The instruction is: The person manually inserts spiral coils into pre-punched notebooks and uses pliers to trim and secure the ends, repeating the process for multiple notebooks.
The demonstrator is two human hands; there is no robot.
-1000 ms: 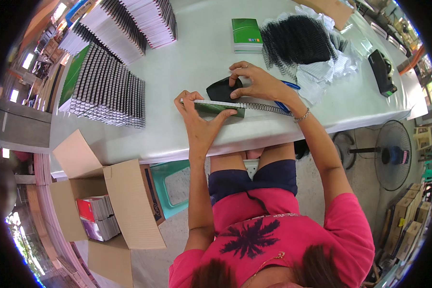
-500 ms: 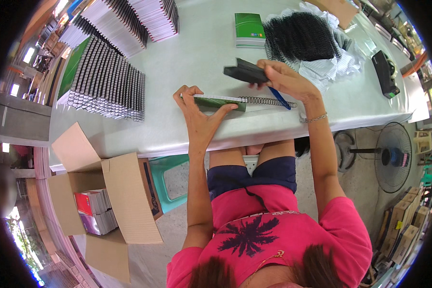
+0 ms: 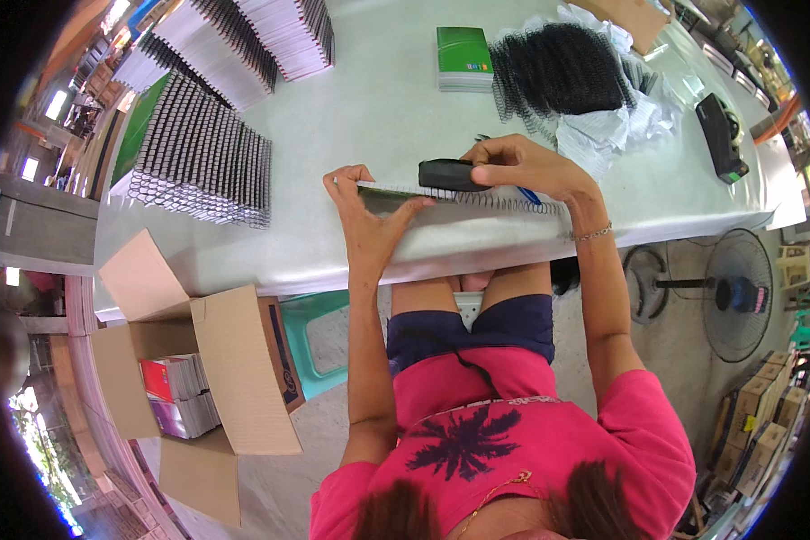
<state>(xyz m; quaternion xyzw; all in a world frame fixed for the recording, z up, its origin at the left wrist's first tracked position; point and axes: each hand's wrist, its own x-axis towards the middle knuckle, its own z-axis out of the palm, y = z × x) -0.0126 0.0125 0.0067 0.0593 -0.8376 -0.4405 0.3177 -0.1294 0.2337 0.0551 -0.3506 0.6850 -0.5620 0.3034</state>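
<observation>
My left hand (image 3: pixel 369 225) grips a thin green-covered notebook (image 3: pixel 385 199) that stands on edge above the table, its thumb on the near cover and its fingers behind. A black wire coil (image 3: pixel 517 206) runs along the notebook's upper edge and sticks out past its right end. In my right hand (image 3: pixel 533 166) is a black block-shaped tool (image 3: pixel 443 175), pinched between thumb and fingers and held against or just over the coil. A slim blue handle (image 3: pixel 529 194) shows below that hand; the rest of it is mostly hidden.
Coil-bound notebooks (image 3: pixel 202 148) rise in tall stacks at the left. Farther back are a small green notebook pile (image 3: pixel 464 54) and a heap of black coils (image 3: pixel 571 67) on crumpled paper. A tape dispenser (image 3: pixel 722 139) lies right; an open carton (image 3: pixel 247 378) stands below left, a fan (image 3: pixel 736 295) right.
My right hand has brought the black block down and nearer, from above the notebook to its coiled edge. The left hand keeps its grip, and the notebook has tilted slightly.
</observation>
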